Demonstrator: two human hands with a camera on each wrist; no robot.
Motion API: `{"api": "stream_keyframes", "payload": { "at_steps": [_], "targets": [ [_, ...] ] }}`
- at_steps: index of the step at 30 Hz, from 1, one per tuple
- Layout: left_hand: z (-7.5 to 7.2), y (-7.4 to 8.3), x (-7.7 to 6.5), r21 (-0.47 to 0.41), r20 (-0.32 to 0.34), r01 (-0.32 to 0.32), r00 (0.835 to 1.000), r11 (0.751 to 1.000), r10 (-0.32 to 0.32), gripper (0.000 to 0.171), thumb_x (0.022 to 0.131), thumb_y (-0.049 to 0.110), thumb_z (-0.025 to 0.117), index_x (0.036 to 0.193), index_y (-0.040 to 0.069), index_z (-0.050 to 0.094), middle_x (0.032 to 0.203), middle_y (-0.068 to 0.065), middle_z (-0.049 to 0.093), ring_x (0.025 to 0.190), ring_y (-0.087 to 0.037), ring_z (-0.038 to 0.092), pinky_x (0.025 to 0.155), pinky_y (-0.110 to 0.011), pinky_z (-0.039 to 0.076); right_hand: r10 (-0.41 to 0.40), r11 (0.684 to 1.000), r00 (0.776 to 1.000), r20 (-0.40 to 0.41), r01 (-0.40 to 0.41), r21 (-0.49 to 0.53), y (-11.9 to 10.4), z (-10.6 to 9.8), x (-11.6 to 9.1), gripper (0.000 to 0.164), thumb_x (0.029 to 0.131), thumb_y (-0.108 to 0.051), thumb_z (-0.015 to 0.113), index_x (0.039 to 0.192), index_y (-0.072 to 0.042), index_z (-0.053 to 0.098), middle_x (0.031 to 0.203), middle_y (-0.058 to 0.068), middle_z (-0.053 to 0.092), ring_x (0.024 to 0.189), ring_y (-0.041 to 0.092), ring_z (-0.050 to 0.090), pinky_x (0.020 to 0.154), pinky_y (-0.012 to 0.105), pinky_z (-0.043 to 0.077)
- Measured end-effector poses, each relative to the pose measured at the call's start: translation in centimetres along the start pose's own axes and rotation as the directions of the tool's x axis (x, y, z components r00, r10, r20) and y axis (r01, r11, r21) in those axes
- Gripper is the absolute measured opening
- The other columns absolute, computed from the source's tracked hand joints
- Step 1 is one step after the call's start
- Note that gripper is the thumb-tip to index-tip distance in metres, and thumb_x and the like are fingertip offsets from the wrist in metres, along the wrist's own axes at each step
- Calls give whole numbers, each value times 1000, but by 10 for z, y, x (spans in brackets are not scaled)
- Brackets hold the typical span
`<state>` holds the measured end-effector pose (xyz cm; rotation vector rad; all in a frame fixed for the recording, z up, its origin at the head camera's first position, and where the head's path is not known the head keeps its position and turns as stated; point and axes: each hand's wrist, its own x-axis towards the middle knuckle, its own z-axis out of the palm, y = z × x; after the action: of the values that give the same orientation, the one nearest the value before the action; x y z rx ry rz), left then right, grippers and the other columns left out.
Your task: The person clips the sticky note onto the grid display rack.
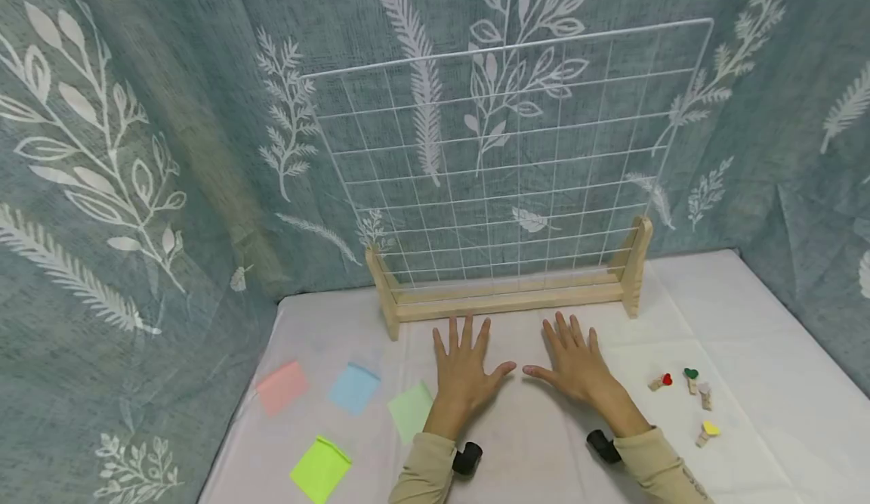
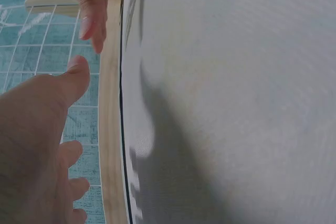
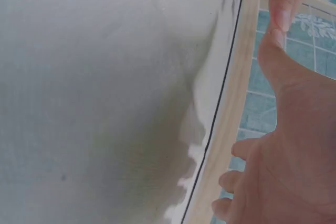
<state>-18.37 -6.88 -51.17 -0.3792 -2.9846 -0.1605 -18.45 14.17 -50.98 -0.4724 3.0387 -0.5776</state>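
Note:
My left hand (image 1: 464, 374) is spread flat above the white tabletop, fingers straight and pointing away from me, holding nothing. To its right, my right hand (image 1: 576, 364) is spread the same way, with the two thumb tips close together. Both wrist views show shadows of the hands on the cloth below. Just beyond the fingertips stands a white wire grid (image 1: 519, 160) in a wooden base (image 1: 510, 301). A pale green sticky note (image 1: 410, 411) lies beside the left wrist. Right of the right hand are small wooden clips, one with a red heart (image 1: 667, 379) and one with a green heart (image 1: 691, 374).
More sticky notes lie at left: pink (image 1: 282, 388), blue (image 1: 354, 388) and bright yellow-green (image 1: 321, 469). Two further clips, one whitish (image 1: 705, 396) and one yellow (image 1: 710, 430), sit at right. A leaf-patterned grey-green curtain (image 1: 224, 187) encloses the back and sides of the table.

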Motion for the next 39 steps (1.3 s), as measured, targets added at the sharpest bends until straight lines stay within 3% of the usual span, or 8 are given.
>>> {"api": "stream_keyframes", "payload": {
  "at_steps": [5,12,19,23,26,30,34,39],
  "targets": [
    [-5,-1,1,-35,3,-10,1000,999,10,84,89,69,50,154,18,34,158,-15,28,147,-41,17,119,-64,12,-5,1000,1000,-16,5,5,2,-3,1,91,91,-54,63,149,8,31,154,34,21,142,53,16,114,72,13],
    [-13,0,-2,-88,-3,2,1000,996,-2,80,88,58,62,148,9,43,144,-19,48,137,-44,38,114,-61,31,-76,991,995,-64,83,102,8,-8,0,84,91,-43,68,146,11,35,149,36,31,136,51,31,113,65,27],
    [-26,-12,-3,-185,-69,16,997,983,-29,54,87,42,71,124,2,66,111,-15,70,100,-35,66,81,-49,57,-27,980,997,-69,40,197,20,-23,-5,55,92,-28,70,132,7,56,135,30,51,128,50,44,105,63,40],
    [-33,-28,-6,-346,-15,50,998,937,-59,34,92,24,69,115,-1,69,106,-17,71,95,-35,69,76,-47,60,11,962,999,-49,3,274,31,-35,-11,39,93,-22,69,121,5,65,117,23,64,112,42,57,93,57,51],
    [-36,-43,-10,-482,41,63,998,874,-49,26,94,13,66,116,-3,68,109,-18,70,95,-35,69,76,-46,61,-11,955,998,-56,27,296,44,-42,-16,33,91,-17,71,114,6,68,98,13,69,88,28,63,75,42,56],
    [-41,-62,-13,-593,90,61,996,803,-8,23,95,4,62,115,-6,67,110,-20,69,94,-35,68,76,-44,60,-30,950,998,-56,46,310,65,-53,-25,29,89,-14,73,107,8,70,86,4,68,77,17,61,65,32,54],
    [-46,-82,-18,-634,94,66,996,770,-8,20,91,-7,59,108,-7,69,106,-20,70,91,-35,67,74,-42,59,2,949,999,-36,10,316,88,-67,-37,30,89,-16,73,105,9,70,86,4,69,79,21,64,67,33,56],
    [-52,-103,-28,-634,140,143,988,760,-68,30,82,-18,54,101,-5,73,99,-16,71,88,-32,65,72,-40,58,113,948,993,22,-114,298,120,-86,-59,32,91,-20,71,105,9,70,91,11,71,83,25,65,70,39,58]
  ]
}}
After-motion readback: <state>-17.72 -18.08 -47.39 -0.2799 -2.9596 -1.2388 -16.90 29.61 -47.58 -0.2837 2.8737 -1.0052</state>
